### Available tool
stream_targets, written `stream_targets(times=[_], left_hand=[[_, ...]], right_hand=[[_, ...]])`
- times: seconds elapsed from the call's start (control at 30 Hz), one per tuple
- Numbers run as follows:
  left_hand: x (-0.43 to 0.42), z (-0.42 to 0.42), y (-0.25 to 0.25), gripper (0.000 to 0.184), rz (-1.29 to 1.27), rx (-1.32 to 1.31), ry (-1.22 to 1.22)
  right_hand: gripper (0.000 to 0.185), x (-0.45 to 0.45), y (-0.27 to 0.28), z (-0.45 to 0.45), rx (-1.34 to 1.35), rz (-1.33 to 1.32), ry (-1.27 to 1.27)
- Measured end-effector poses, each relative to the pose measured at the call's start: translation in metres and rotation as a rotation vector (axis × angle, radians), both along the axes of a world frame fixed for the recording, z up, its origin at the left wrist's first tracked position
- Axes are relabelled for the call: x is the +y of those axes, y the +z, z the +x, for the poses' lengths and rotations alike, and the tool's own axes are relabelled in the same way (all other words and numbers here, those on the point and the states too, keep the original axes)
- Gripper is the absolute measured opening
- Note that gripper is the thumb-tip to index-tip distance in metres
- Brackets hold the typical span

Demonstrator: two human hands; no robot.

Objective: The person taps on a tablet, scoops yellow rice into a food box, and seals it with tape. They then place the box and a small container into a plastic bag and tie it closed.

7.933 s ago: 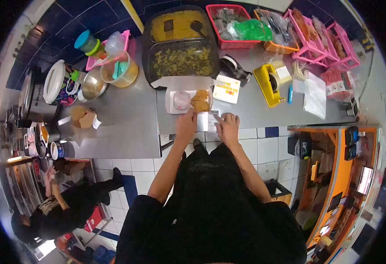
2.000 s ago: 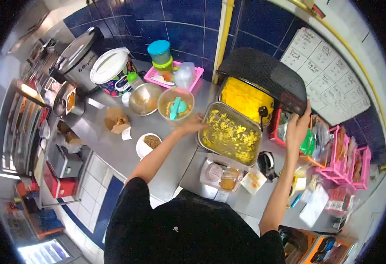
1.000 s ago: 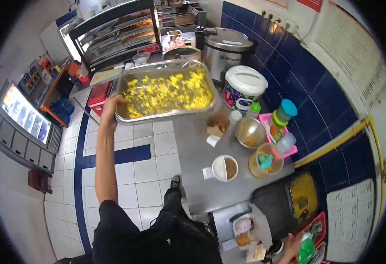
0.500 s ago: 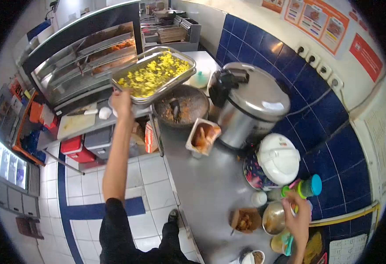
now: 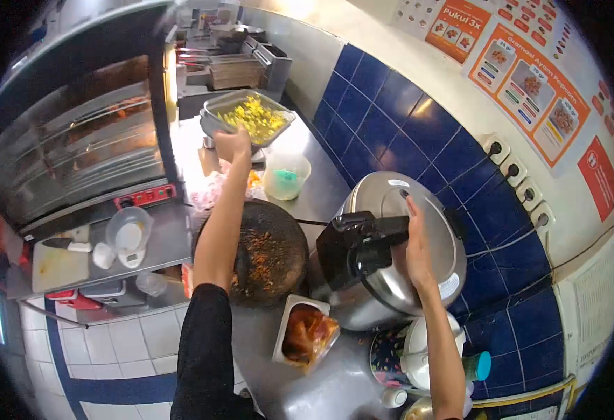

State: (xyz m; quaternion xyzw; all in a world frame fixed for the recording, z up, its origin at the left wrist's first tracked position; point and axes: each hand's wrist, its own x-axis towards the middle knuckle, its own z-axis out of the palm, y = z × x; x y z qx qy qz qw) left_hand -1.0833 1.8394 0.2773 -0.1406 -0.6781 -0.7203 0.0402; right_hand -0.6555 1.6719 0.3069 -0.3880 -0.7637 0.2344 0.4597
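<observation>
My left hand [image 5: 231, 145] grips the near side of a rectangular metal tray [image 5: 214, 124], held out over the far counter. Crumbly yellow food [image 5: 254, 119] lies in the tray. My right hand [image 5: 417, 241] is over the lid of a large steel pressure cooker [image 5: 429, 210], beside its black handle [image 5: 380, 229]. Its fingers are straight and hold nothing; whether they touch the lid I cannot tell. A wide dark stone mortar [image 5: 282, 241] with brown-orange residue sits under my left forearm, which hides part of it. Near it stands a small rectangular container [image 5: 281, 343] with glossy orange-brown contents.
A clear tub [image 5: 286, 183] with something green inside stands beyond the mortar. At left are a glass display cabinet [image 5: 90, 140], a cutting board [image 5: 58, 269] with a knife, and a kitchen scale [image 5: 132, 259]. A white rice cooker [image 5: 419, 357] stands close to my right forearm.
The view has moved forward along the counter. My left hand has carried the tray farther away. My right hand has left the bowls and jars and moved to the pressure cooker.
</observation>
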Motion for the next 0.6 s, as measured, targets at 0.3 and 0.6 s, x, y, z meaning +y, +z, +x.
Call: stream_targets(times=[0.3, 0.6], left_hand=[[0.180, -0.070, -0.097, 0.066, -0.073, -0.019, -0.141], [0.271, -0.120, -0.203, 0.045, 0.198, -0.069, -0.613]], right_hand=[[0.058, 0.006, -0.001, 0.007, -0.132, -0.026, -0.112], [0.056, 0.011, 0.008, 0.000, -0.177, -0.030, -0.139]])
